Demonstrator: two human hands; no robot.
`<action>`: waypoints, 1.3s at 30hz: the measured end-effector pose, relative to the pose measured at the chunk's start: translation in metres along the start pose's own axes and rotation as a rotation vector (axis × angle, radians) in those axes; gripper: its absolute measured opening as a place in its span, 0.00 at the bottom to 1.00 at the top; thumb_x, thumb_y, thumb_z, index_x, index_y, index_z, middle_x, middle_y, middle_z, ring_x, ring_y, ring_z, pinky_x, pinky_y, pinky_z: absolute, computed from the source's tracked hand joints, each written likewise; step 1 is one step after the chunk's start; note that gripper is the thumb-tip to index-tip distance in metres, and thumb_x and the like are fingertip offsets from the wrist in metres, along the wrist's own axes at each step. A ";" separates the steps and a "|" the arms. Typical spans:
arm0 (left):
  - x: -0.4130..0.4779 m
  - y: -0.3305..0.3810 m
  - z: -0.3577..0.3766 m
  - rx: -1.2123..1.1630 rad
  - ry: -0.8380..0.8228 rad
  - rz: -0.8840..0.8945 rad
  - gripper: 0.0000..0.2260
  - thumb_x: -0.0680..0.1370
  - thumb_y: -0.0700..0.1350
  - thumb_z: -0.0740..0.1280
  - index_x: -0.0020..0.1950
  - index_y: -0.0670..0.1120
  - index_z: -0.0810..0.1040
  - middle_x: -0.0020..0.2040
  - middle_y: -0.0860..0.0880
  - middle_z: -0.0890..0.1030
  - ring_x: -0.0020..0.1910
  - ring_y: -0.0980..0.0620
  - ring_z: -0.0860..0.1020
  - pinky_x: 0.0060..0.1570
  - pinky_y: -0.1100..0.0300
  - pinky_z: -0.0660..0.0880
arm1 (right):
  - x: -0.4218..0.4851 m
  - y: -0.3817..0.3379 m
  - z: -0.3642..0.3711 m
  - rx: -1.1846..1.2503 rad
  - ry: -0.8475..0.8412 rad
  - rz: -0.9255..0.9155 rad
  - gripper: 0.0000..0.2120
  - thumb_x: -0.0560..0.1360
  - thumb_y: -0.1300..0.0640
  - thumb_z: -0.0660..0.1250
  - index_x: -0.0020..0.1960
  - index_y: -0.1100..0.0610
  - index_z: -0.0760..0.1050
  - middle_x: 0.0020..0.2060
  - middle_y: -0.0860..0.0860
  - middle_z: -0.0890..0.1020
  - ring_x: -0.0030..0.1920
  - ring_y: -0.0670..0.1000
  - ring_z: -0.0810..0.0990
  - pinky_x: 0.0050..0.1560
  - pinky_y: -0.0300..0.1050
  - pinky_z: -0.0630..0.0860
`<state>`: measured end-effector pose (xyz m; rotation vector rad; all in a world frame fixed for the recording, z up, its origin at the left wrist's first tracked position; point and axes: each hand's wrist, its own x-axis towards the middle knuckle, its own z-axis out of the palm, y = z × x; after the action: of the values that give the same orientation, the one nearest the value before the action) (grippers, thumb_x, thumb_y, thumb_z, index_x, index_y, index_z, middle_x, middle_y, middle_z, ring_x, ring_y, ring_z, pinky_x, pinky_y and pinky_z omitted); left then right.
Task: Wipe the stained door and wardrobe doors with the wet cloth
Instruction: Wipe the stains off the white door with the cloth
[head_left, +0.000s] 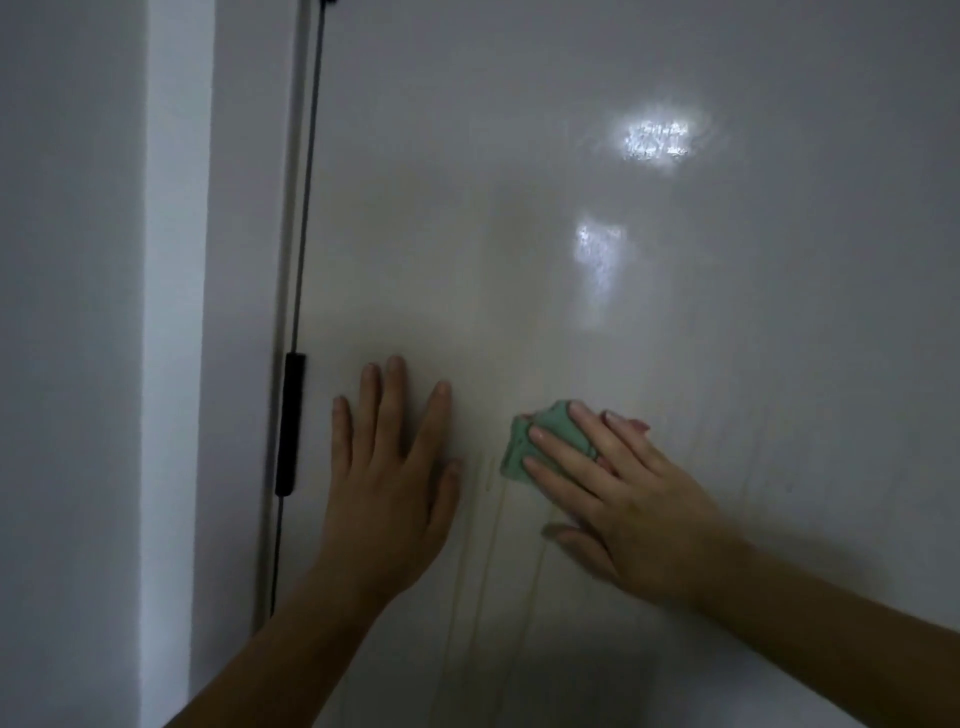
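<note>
Head view, green cloth (524, 451) under right hand (618, 499) fingers (558, 447), on door (675, 312)

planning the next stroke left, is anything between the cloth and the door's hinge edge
Yes: the left hand lies flat on the door, between the green cloth under the right hand and the black hinge.

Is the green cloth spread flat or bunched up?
Bunched up: the green cloth shows as a small wad under the right hand, fingers flat.
</note>
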<state>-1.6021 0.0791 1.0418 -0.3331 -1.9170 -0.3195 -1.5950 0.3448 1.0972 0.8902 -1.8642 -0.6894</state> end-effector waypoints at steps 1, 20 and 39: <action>0.000 0.000 0.000 0.000 0.003 -0.002 0.29 0.83 0.53 0.56 0.82 0.44 0.60 0.83 0.36 0.49 0.83 0.35 0.47 0.78 0.31 0.49 | -0.011 0.004 0.001 -0.010 -0.005 -0.018 0.31 0.83 0.39 0.57 0.80 0.52 0.61 0.80 0.53 0.62 0.81 0.62 0.54 0.79 0.59 0.54; 0.028 0.094 0.017 0.089 -0.060 0.289 0.27 0.82 0.52 0.56 0.80 0.43 0.66 0.82 0.36 0.57 0.82 0.35 0.53 0.76 0.30 0.54 | -0.040 0.094 -0.021 0.057 0.174 0.679 0.32 0.84 0.41 0.52 0.83 0.54 0.51 0.82 0.53 0.49 0.82 0.63 0.44 0.81 0.59 0.42; 0.050 0.177 0.032 0.074 -0.107 0.412 0.27 0.81 0.51 0.57 0.80 0.43 0.67 0.82 0.36 0.57 0.82 0.36 0.55 0.77 0.34 0.57 | -0.160 0.071 0.012 0.031 0.041 0.355 0.31 0.82 0.40 0.57 0.81 0.52 0.56 0.80 0.52 0.57 0.81 0.62 0.50 0.80 0.61 0.51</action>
<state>-1.5804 0.2586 1.0880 -0.6934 -1.9040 0.0432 -1.5770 0.5167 1.0664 0.5656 -1.9343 -0.4201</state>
